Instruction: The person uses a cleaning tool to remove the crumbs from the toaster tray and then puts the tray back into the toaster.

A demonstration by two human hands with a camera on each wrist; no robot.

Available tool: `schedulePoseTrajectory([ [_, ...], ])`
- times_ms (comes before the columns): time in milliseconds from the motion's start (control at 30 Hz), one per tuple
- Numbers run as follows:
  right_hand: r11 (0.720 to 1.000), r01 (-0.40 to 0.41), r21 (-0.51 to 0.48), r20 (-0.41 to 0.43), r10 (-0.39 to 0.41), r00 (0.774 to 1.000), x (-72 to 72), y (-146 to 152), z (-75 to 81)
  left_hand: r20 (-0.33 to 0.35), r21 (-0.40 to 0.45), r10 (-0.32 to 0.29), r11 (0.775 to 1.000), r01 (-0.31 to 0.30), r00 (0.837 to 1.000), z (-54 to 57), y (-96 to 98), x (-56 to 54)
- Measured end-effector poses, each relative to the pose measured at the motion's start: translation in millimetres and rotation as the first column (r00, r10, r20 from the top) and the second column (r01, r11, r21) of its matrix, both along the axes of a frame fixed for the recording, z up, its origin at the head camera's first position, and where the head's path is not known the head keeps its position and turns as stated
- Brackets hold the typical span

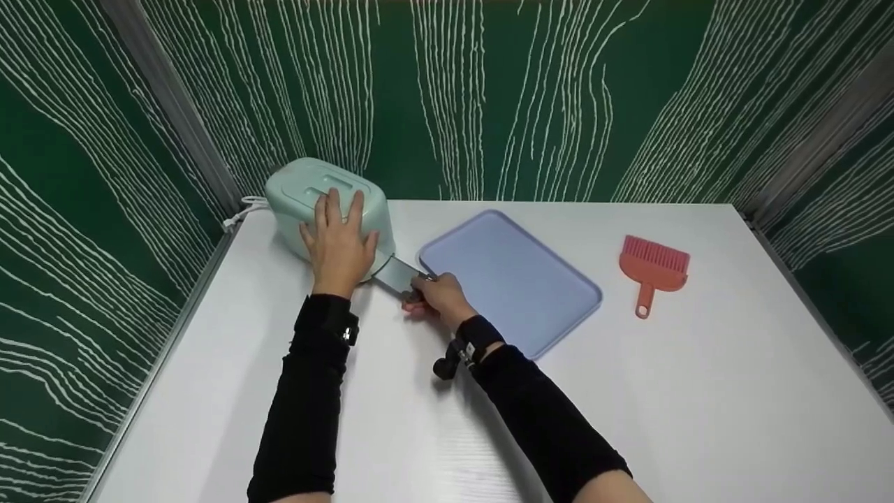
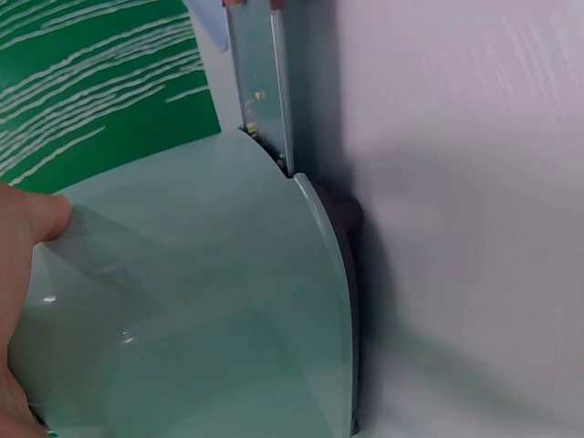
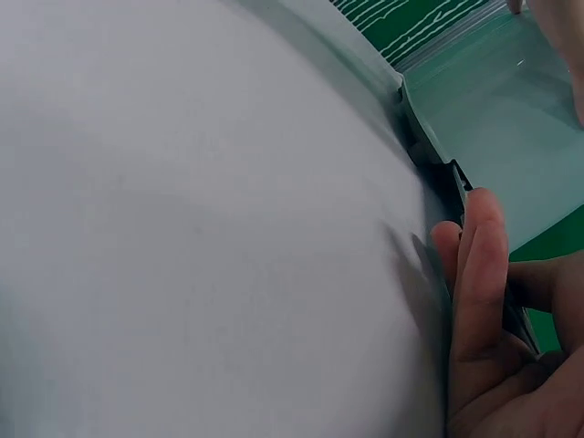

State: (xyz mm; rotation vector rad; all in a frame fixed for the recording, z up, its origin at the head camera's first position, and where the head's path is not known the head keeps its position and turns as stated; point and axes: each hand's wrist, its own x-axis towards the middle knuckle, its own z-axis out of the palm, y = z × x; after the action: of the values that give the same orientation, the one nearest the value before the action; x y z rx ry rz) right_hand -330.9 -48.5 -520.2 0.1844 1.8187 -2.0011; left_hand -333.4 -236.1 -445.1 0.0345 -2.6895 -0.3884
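Observation:
A pale green toaster (image 1: 290, 209) stands at the table's back left. My left hand (image 1: 340, 248) rests on it with spread, straight fingers reaching over the top toward the slots. A crumb tray (image 1: 396, 274) sticks partly out of the toaster's near right end. My right hand (image 1: 441, 297) pinches the outer end of that tray. In the left wrist view, a few crumbs (image 2: 254, 128) lie on the crumb tray close to the toaster's opening. The tray's inner part is hidden inside the toaster.
Just right of the toaster lies a lavender serving tray (image 1: 513, 279), flat on the white table (image 1: 670, 405). Farther right is a red brush with a dustpan (image 1: 649, 269). A white cord (image 1: 244, 208) runs behind the toaster. Green walls with white lines enclose the table.

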Motion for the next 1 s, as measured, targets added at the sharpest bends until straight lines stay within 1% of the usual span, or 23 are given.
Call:
schedulePoseTrajectory([
  [100,1.000,0.001,-0.001,0.007,-0.001,1.000,2.6,2.9,0.8,-0.005,0.007,-0.007,1.000,0.007,1.000,-0.1,0.3,-0.1],
  [233,1.000,0.002,0.005,-0.015,-0.002,1.000,6.7,6.0,0.6,-0.015,0.015,-0.014,1.000,0.015,1.000,0.1,0.6,0.1],
  [367,1.000,0.007,-0.015,-0.029,-0.008,1.000,11.4,6.9,-1.7,-0.009,0.014,-0.020,1.000,0.020,1.000,-0.4,-1.0,1.7],
  [600,0.999,-0.040,-0.033,-0.002,0.040,0.999,19.1,7.9,-3.0,-0.023,0.019,-0.008,1.000,0.008,1.000,-0.5,-5.3,6.0],
  [833,0.999,-0.023,-0.040,-0.042,0.022,0.999,24.6,19.8,2.5,-0.021,0.038,-0.026,0.999,0.027,0.999,0.9,-0.2,3.1],
  [1000,0.998,-0.019,-0.052,-0.045,0.017,0.999,27.6,24.7,3.9,-0.029,0.037,-0.028,0.999,0.029,0.999,0.0,1.3,1.7],
])
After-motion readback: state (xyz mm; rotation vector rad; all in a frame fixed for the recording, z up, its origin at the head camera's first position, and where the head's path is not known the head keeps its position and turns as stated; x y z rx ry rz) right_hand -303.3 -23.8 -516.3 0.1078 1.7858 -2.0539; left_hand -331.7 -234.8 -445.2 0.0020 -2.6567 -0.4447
